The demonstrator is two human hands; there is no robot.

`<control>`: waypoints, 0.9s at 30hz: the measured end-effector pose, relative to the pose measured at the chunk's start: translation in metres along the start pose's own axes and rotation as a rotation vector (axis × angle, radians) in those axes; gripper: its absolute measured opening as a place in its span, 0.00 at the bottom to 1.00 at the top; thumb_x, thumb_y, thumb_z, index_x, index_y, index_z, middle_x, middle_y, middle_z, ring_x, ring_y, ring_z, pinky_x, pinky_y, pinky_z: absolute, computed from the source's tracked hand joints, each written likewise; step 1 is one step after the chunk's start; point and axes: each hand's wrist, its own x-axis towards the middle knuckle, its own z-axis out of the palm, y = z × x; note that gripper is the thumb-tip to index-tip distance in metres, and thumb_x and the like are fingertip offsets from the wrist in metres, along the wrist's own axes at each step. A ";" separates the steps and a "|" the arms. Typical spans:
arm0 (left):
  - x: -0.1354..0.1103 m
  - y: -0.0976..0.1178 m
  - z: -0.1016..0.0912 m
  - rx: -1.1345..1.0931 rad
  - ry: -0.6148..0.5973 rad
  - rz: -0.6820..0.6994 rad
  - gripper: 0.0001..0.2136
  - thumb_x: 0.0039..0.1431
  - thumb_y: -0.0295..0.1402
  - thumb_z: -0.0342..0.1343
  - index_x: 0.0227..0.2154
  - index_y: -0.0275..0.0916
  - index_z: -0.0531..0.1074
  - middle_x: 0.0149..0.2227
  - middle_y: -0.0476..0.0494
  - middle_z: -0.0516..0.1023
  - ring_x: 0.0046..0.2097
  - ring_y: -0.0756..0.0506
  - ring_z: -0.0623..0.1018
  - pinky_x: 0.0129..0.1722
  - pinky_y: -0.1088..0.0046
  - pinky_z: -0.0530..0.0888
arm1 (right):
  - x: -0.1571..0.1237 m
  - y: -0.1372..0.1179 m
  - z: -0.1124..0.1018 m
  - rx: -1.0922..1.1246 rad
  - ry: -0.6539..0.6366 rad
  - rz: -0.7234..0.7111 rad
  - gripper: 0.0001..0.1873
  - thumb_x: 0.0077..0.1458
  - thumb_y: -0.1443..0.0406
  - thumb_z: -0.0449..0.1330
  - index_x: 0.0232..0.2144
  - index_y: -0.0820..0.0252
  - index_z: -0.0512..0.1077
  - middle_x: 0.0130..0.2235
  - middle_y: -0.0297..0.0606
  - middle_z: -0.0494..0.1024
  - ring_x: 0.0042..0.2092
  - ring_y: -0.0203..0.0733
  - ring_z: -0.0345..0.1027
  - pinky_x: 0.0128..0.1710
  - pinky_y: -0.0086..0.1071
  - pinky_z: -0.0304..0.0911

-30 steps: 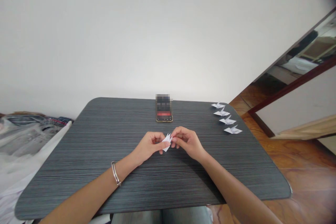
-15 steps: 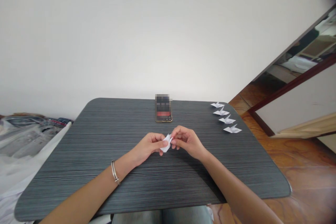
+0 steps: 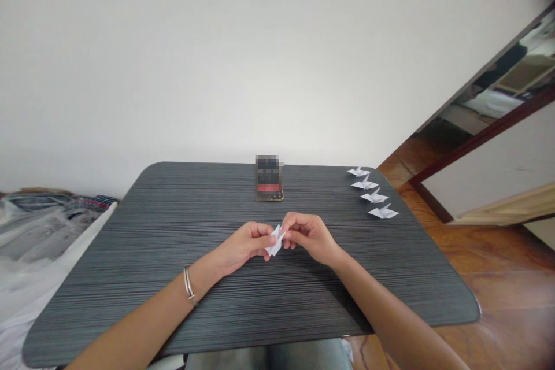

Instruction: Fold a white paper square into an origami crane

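Note:
A small folded white paper, with pointed tips like the paper cranes nearby, is held over the middle of the dark table. My left hand pinches its left side between thumb and fingers; a silver bangle is on that wrist. My right hand is closed at the paper's right side, thumb and forefinger pinching a narrow pointed tip. Part of the paper is hidden behind the fingers.
Several white paper cranes stand in a line near the right edge of the dark table. A phone lies at the back middle, by the white wall. Clothes and clear plastic are piled left; wooden floor shows right.
Both hands and the paper are slightly lower in the picture. The narrow tip at the right fingers leans a little further out to the right.

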 end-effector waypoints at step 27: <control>0.000 0.002 0.002 0.191 0.109 0.206 0.12 0.46 0.36 0.62 0.20 0.32 0.69 0.19 0.52 0.67 0.21 0.56 0.63 0.21 0.81 0.61 | -0.003 -0.001 -0.004 -0.879 0.159 -0.669 0.06 0.50 0.74 0.57 0.28 0.58 0.69 0.28 0.36 0.73 0.28 0.34 0.67 0.25 0.26 0.63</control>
